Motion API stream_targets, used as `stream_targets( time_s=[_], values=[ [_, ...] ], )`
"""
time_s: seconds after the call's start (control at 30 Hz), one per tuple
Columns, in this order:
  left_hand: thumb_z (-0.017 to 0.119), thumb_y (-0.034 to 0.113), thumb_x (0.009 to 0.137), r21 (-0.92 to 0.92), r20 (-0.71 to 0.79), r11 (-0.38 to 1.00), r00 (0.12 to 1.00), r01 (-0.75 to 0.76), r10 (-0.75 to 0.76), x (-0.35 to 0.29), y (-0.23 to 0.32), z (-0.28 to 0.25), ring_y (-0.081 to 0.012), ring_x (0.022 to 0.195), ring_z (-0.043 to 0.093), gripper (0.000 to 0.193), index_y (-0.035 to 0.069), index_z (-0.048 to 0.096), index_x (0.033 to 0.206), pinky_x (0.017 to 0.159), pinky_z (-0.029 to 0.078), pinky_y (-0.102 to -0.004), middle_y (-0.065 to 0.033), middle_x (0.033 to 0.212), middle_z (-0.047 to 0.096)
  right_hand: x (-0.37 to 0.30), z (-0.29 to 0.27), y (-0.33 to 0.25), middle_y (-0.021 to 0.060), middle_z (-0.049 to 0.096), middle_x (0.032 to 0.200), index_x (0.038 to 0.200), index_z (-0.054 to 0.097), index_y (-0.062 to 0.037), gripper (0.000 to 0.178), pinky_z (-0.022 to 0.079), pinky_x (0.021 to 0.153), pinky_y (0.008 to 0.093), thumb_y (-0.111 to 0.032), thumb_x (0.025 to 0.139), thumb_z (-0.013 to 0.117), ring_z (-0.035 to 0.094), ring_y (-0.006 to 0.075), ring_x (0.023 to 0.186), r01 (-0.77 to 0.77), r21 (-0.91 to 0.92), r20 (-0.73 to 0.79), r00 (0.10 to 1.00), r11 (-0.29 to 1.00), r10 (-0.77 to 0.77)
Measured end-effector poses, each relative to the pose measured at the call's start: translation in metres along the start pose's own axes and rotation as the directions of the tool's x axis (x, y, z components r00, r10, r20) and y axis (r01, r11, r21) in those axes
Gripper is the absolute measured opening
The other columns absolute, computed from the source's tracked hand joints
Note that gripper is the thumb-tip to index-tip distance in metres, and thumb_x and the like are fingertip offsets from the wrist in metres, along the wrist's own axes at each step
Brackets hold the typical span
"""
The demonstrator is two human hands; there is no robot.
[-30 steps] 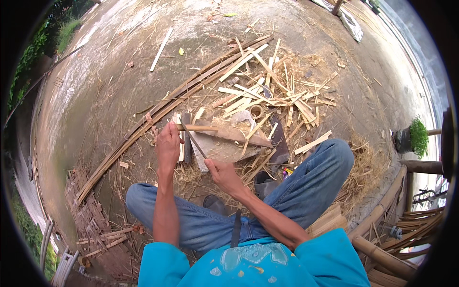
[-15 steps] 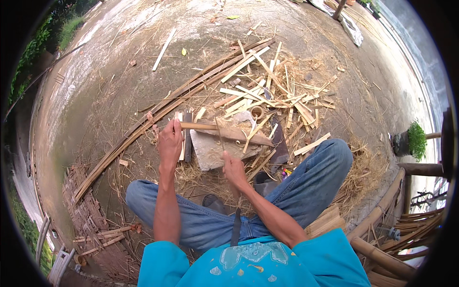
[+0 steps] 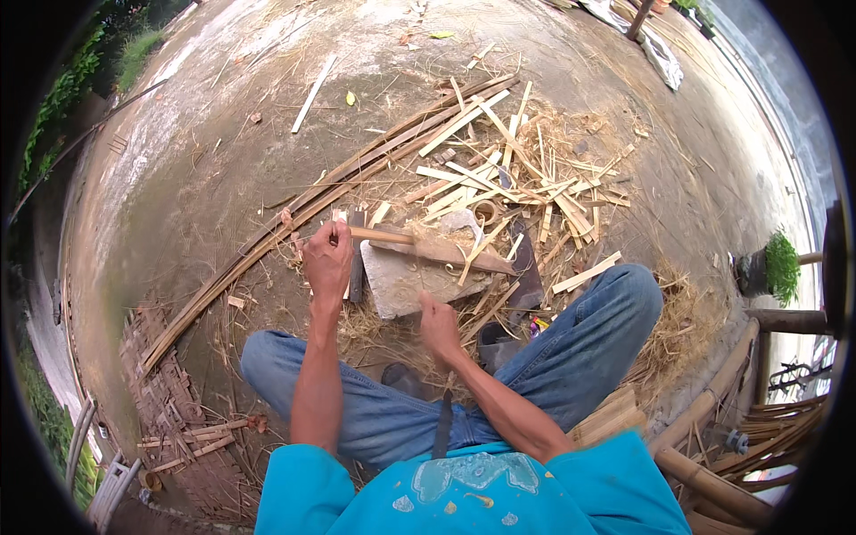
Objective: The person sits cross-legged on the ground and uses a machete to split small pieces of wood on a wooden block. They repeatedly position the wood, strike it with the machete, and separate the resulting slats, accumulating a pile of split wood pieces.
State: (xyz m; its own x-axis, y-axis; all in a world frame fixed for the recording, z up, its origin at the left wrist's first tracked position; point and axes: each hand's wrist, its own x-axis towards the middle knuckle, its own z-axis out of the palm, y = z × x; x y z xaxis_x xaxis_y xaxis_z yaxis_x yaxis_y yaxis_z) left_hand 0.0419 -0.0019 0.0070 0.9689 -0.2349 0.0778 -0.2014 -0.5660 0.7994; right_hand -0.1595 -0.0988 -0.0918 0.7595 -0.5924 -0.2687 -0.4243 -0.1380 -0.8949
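Note:
My left hand [image 3: 328, 259] is closed around one end of a bamboo strip [image 3: 382, 235], which reaches right over a brown wooden slat [image 3: 459, 253]. That slat lies across a pale flat stone block [image 3: 392, 287] in front of my crossed legs. My right hand [image 3: 440, 328] is closed on a knife; its thin blade, smeared by motion, points up toward the strip. A dark long piece [image 3: 443, 428], apparently the knife's handle, runs from below that hand to my shirt's hem. Whether the blade touches the strip, I cannot tell.
Split bamboo pieces [image 3: 553, 194] and shavings lie heaped beyond the stone. Long dark strips [image 3: 259, 242] stretch along the left. A dark flat blade-like piece [image 3: 526, 276] rests right of the stone. Bamboo poles [image 3: 713, 486] and a potted plant [image 3: 780, 266] stand at the right.
My right hand has moved slightly down toward me with the knife, and its blade is more blurred. The left hand keeps hold of the bamboo strip. The whole view has shifted a little.

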Motion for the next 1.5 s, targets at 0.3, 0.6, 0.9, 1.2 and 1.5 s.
stream_targets(
  time_s=[0.3, 0.6, 0.9, 1.2, 1.5],
  values=[
    [0.071, 0.033, 0.1, -0.518, 0.25, 0.835, 0.967, 0.182, -0.056, 0.0, -0.053, 0.065, -0.0135, 0.099, 0.064, 0.046, -0.001, 0.067, 0.131, 0.087, 0.053, -0.0288, -0.0106, 0.117, 0.072, 0.012, -0.001, 0.014, 0.0063, 0.062, 0.057, 0.11, 0.078, -0.0007, 0.059, 0.051, 0.06, 0.0364, -0.052, 0.107, 0.048, 0.062, 0.0155, 0.056, -0.155, 0.006, 0.093, 0.984, 0.988, 0.154],
    [0.048, 0.034, 0.112, -0.651, 0.428, 0.672, 0.902, 0.355, -0.061, -0.005, 0.006, 0.049, -0.0161, 0.067, 0.067, 0.028, 0.006, 0.049, 0.114, 0.06, 0.054, -0.0275, 0.0002, 0.072, 0.053, 0.058, -0.059, -0.041, -0.0006, 0.057, 0.059, 0.115, 0.077, -0.0047, 0.045, 0.041, 0.048, 0.0282, -0.044, 0.108, 0.056, 0.058, 0.0085, 0.053, 0.149, -0.027, 0.049, 0.988, 0.989, -0.147],
    [0.05, 0.039, 0.111, -0.527, 0.686, 0.7, 0.727, 0.482, 0.016, -0.025, 0.041, -0.002, -0.0092, 0.045, 0.055, 0.035, 0.004, 0.054, 0.106, 0.037, 0.034, -0.0201, 0.0037, 0.064, 0.042, 0.145, -0.137, -0.087, 0.0041, 0.047, 0.053, 0.076, 0.066, -0.0029, 0.054, 0.046, 0.058, 0.0336, -0.046, 0.107, 0.056, 0.041, 0.0139, 0.049, 0.413, -0.331, 0.239, 0.906, 0.848, -0.348],
    [0.051, 0.039, 0.111, -0.42, 0.724, 0.777, 0.69, 0.47, -0.025, -0.028, 0.039, -0.003, -0.0086, 0.045, 0.052, 0.036, 0.004, 0.056, 0.105, 0.038, 0.036, -0.0216, 0.0044, 0.064, 0.04, 0.123, -0.122, -0.094, 0.0182, 0.067, 0.069, 0.105, 0.075, 0.0043, 0.048, 0.044, 0.052, 0.039, -0.04, 0.107, 0.057, 0.055, 0.0224, 0.053, 0.689, -0.199, 0.216, 0.724, 0.696, -0.655],
    [0.057, 0.045, 0.105, -0.171, 0.505, 0.97, 0.861, 0.172, -0.063, -0.028, 0.016, 0.016, -0.0133, 0.063, 0.061, 0.045, 0.006, 0.069, 0.125, 0.066, 0.05, -0.0352, -0.0076, 0.076, 0.064, 0.125, -0.127, -0.1, -0.005, 0.047, 0.061, 0.111, 0.069, 0.0024, 0.064, 0.04, 0.044, 0.0239, -0.06, 0.1, 0.06, 0.047, 0.0054, 0.047, -0.164, 0.208, 0.291, 0.952, 0.964, 0.099]
  ],
)
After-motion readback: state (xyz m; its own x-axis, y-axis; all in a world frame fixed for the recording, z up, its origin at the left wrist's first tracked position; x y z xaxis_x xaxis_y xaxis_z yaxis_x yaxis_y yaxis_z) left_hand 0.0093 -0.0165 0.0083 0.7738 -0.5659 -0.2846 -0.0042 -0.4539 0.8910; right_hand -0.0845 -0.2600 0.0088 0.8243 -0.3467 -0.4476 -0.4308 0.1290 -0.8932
